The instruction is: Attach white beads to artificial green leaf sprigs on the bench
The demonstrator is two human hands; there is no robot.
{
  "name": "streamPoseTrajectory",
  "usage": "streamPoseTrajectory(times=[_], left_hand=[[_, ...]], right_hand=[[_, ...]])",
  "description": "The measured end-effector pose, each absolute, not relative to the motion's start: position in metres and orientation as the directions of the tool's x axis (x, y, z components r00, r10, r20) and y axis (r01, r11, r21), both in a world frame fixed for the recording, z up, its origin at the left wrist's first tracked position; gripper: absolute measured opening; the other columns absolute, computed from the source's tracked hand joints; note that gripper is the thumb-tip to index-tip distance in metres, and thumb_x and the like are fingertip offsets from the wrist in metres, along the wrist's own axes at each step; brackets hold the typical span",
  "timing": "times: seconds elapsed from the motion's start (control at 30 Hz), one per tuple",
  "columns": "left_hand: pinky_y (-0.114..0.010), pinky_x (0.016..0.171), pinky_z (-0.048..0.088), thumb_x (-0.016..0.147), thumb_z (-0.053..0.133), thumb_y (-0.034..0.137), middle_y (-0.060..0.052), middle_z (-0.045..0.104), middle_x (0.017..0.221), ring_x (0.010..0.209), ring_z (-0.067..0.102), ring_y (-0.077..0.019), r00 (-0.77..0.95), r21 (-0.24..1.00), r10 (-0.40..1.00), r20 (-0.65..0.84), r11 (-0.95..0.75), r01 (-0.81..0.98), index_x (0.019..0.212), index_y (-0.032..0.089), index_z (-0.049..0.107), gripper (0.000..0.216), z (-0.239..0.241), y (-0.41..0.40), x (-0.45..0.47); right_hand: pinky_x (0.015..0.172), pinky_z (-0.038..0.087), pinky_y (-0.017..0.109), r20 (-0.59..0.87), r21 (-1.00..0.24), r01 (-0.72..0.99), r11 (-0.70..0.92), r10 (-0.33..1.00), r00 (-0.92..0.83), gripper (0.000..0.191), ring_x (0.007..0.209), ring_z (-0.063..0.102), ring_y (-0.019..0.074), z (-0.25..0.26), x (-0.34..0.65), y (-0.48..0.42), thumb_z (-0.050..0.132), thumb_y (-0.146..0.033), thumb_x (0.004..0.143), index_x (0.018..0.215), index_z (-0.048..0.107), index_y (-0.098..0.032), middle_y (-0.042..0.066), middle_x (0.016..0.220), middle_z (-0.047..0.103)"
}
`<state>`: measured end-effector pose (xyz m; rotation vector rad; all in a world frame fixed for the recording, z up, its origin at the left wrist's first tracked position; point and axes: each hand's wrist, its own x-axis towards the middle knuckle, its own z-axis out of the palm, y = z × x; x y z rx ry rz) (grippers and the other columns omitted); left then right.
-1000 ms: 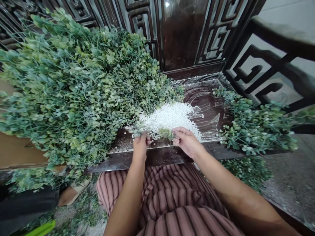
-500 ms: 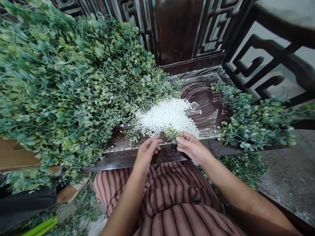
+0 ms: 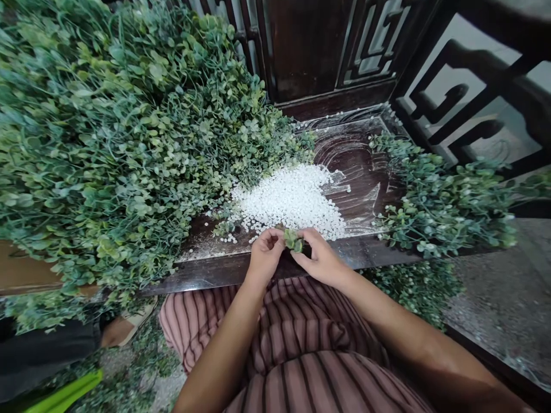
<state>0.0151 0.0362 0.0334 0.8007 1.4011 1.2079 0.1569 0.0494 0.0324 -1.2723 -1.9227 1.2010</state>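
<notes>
My left hand (image 3: 264,255) and my right hand (image 3: 316,258) meet over the near edge of a dark wooden table (image 3: 258,269). Both pinch one small green plastic sprig (image 3: 293,240) between their fingertips. Just beyond the hands lies a heap of small white beads (image 3: 290,198) on the table. A huge pile of green artificial foliage (image 3: 107,149) covers the table's left side. A smaller pile of sprigs (image 3: 434,206) lies to the right.
Carved dark wooden panels (image 3: 327,51) and a lattice rail (image 3: 465,103) stand behind the table. My striped skirt (image 3: 297,344) fills the foreground. At lower left a foot in a sandal (image 3: 124,330) belongs to another person. More foliage lies on the floor (image 3: 413,287).
My left hand let go of a sprig at the left and came in toward the right hand; both hands now pinch the same small sprig. The camera tilted slightly down.
</notes>
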Motion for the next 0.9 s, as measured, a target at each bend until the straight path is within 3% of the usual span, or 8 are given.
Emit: streamPoseTrajectory(times=[0.13,0.4,0.6,0.77,0.9], left_hand=[[-0.024,0.064,0.043,0.064,0.064,0.03,0.002,0.054,0.064,0.061,0.049,-0.0096,-0.293,0.967,0.922,-0.253,0.229,-0.114,0.069,0.016,0.053,0.019,0.029,0.035,0.015],[-0.022,0.059,0.04,0.07,0.055,0.023,0.002,0.053,0.064,0.06,0.049,-0.0099,-0.336,0.987,0.935,-0.115,0.146,0.069,0.07,0.017,0.052,0.006,0.024,0.033,0.017],[-0.023,0.062,0.041,0.078,0.048,0.02,-0.002,0.057,0.071,0.067,0.053,-0.012,-0.23,0.907,0.971,0.061,0.042,0.418,0.075,0.017,0.053,0.006,0.025,0.028,0.012],[-0.028,0.071,0.043,0.079,0.045,0.013,-0.004,0.06,0.078,0.075,0.055,-0.0145,0.001,0.722,0.961,0.277,-0.209,0.66,0.077,0.018,0.052,0.009,0.032,0.02,0.014],[-0.028,0.073,0.044,0.08,0.045,0.013,-0.004,0.061,0.079,0.078,0.056,-0.0147,0.049,0.695,0.949,0.313,-0.264,0.669,0.079,0.019,0.053,0.009,0.031,0.018,0.006]], right_hand=[[0.078,0.045,0.033,-0.037,-0.93,0.349,0.112,0.918,-0.394,0.026,0.09,0.054,0.0208,0.033,0.148,0.049,0.052,-0.024,0.076,0.101,0.052,-0.018,0.009,0.096,0.056],[0.08,0.044,0.034,0.07,-0.93,0.334,0.154,0.966,-0.249,0.017,0.085,0.058,0.0205,0.029,0.141,0.055,0.053,-0.03,0.078,0.088,0.06,-0.018,0.007,0.087,0.063],[0.07,0.043,0.027,-0.217,-0.976,0.034,-0.214,0.967,-0.135,0.017,0.068,0.055,0.015,0.026,0.135,0.062,0.057,-0.035,0.071,0.066,0.056,-0.019,-0.001,0.065,0.059],[0.062,0.045,0.026,-0.472,-0.796,-0.369,-0.48,0.874,-0.12,0.02,0.061,0.054,0.0135,0.021,0.133,0.078,0.064,-0.035,0.065,0.058,0.053,-0.019,0.0,0.058,0.055],[0.045,0.038,0.02,-0.542,-0.711,-0.502,-0.493,0.839,-0.057,0.024,0.047,0.044,0.0072,0.028,0.145,0.095,0.072,-0.03,0.061,0.062,0.051,-0.018,-0.002,0.057,0.051]])
